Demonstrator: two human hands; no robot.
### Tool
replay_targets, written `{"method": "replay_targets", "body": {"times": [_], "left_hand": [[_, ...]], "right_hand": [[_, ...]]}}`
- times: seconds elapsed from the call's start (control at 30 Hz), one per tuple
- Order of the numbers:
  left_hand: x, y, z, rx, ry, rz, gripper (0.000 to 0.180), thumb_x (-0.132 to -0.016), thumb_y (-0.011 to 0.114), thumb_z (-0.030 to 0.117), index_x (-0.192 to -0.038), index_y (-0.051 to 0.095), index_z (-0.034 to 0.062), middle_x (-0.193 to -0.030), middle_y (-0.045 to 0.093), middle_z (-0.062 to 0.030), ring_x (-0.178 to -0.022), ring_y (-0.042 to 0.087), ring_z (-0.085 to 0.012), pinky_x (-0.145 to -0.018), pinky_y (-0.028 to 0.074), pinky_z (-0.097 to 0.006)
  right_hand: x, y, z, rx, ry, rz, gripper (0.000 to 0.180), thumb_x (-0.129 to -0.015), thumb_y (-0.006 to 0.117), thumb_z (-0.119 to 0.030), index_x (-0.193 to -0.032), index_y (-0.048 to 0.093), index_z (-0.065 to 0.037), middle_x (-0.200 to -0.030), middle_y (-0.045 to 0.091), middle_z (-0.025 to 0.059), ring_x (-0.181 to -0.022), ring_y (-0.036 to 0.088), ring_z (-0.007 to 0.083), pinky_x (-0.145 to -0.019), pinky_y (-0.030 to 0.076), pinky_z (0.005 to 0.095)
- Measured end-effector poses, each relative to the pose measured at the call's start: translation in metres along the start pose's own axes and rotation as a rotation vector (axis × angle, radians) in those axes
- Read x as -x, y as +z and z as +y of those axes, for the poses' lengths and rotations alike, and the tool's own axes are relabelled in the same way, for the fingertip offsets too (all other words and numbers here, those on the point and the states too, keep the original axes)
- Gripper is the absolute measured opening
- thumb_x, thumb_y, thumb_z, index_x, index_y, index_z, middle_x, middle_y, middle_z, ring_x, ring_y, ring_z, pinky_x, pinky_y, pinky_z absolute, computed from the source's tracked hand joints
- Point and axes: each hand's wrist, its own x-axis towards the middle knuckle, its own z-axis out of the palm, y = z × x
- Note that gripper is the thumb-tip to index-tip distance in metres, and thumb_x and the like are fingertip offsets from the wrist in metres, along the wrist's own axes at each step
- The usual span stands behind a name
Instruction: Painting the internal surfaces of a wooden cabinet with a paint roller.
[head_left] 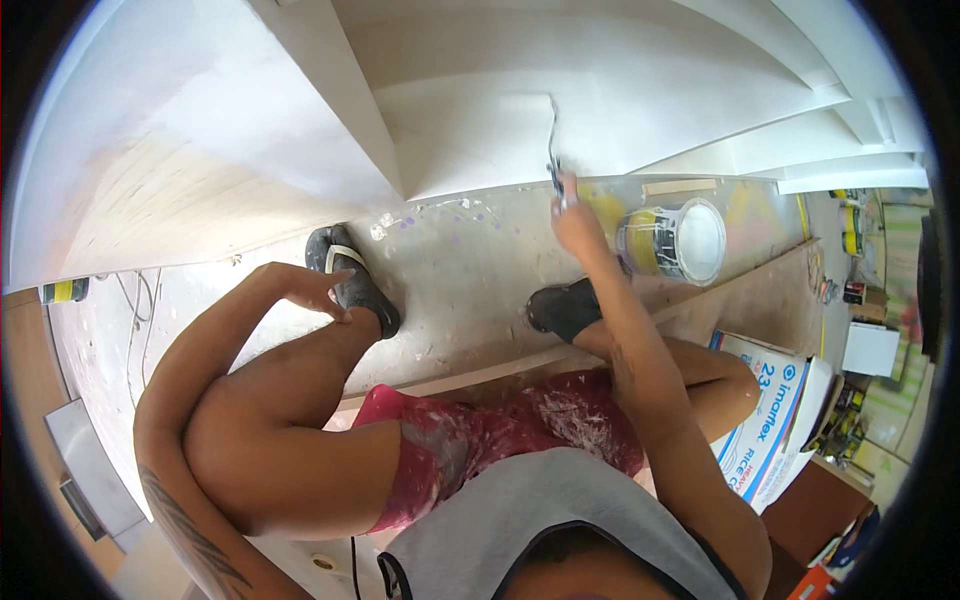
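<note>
My right hand (572, 222) is closed around the handle of a small paint roller (554, 130) with a bent wire frame. Its pale roller head lies against the white panel (450, 110) of a cabinet-like unit and barely stands out from it. Over my left shin, my left hand (318, 291) hangs with loose fingers apart, holding nothing, close to my shoe (366, 290). To the right of my right hand is an open paint bucket (660, 243), with white paint showing in its round mouth (703, 241).
A white upright board (180, 170) rises at the left. Paint spots mark the floor (450, 260). A wooden plank (760, 275) lies at the right, near a printed cardboard box (760, 420). A thin wood strip (680, 187) sits behind the bucket. Cans and clutter fill the far right.
</note>
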Motion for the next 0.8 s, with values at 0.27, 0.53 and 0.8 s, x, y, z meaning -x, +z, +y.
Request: {"method": "replay_targets", "body": {"times": [0.27, 0.53, 0.8], "left_hand": [[-0.017, -0.007, 0.003, -0.083, 0.044, -0.091, 0.113, -0.081, 0.065, 0.065, -0.153, 0.011, -0.0026, -0.148, 0.039, -0.0264, -0.14, 0.035, -0.0361, -0.115, 0.028, -0.042], [-0.02, -0.01, 0.017, -0.214, 0.01, -0.099, 0.108, -0.081, 0.064, 0.065, -0.153, 0.017, -0.0005, -0.15, 0.035, -0.0265, -0.14, 0.035, -0.0365, -0.114, 0.03, -0.042], [-0.01, -0.004, 0.007, -0.153, 0.021, -0.074, 0.104, -0.082, 0.06, 0.067, -0.153, 0.019, 0.0026, -0.149, 0.038, -0.0234, -0.137, 0.04, -0.0358, -0.113, 0.031, -0.042]], "right_hand": [[-0.194, -0.035, -0.066, -0.094, -0.063, -0.013, 0.045, -0.096, 0.046, -0.02, -0.137, 0.029, -0.011, -0.078, 0.066, 0.0271, -0.068, 0.068, 0.0389, -0.065, 0.053, 0.0484], [-0.227, -0.031, -0.055, -0.032, -0.138, 0.076, 0.046, -0.096, 0.05, -0.022, -0.137, 0.032, -0.014, -0.073, 0.066, 0.0234, -0.055, 0.065, 0.0336, -0.052, 0.051, 0.0445], [0.006, -0.014, 0.025, 0.095, 0.027, 0.031, 0.044, -0.097, 0.047, -0.022, -0.139, 0.034, -0.02, -0.085, 0.065, 0.0281, -0.081, 0.063, 0.0477, -0.071, 0.047, 0.0581]]}}
